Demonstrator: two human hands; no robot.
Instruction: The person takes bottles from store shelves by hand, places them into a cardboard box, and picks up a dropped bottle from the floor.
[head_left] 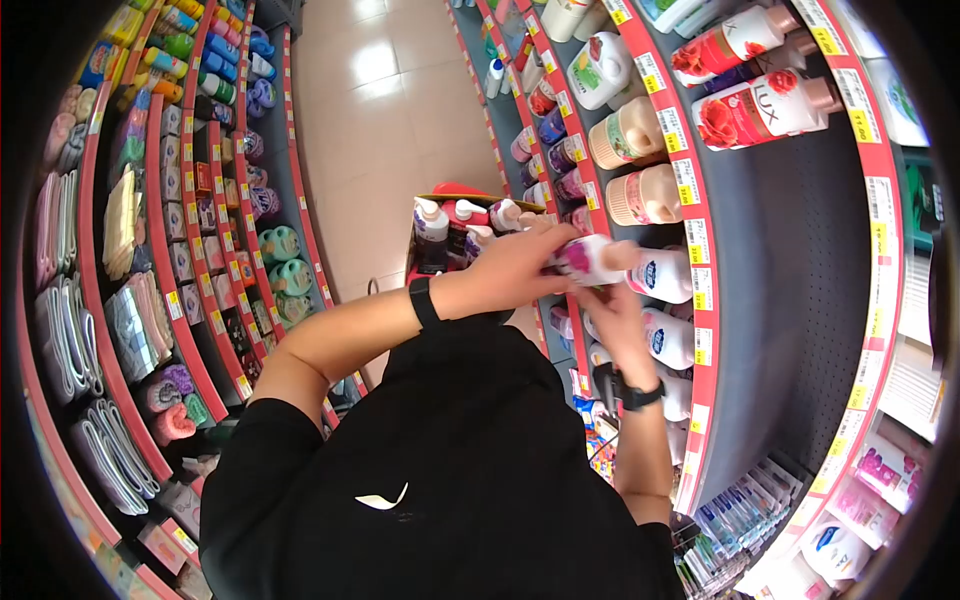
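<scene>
A smooth, rounded plastic bottle (pixel 588 262), white with a pink-purple print, is in the left hand's (pixel 520 268) grip between box and shelf; the right hand (pixel 612 318) is just beneath it, too blurred to tell its grip. The box (pixel 410 240) holds pump bottles (pixel 432 222); the dark metal shelf (pixel 770 215) carries glossy red-and-white bottles (pixel 760 112).

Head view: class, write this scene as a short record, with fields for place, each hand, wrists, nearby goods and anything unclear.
Place: shop aisle, shelves both sides
Left hand: gripping a white bottle, pink print
Right hand: at the same bottle
Wrists: black band left; dark watch right
Nearby: pump bottles; LUX bottles
Unclear: right hand's grip, blurred
</scene>
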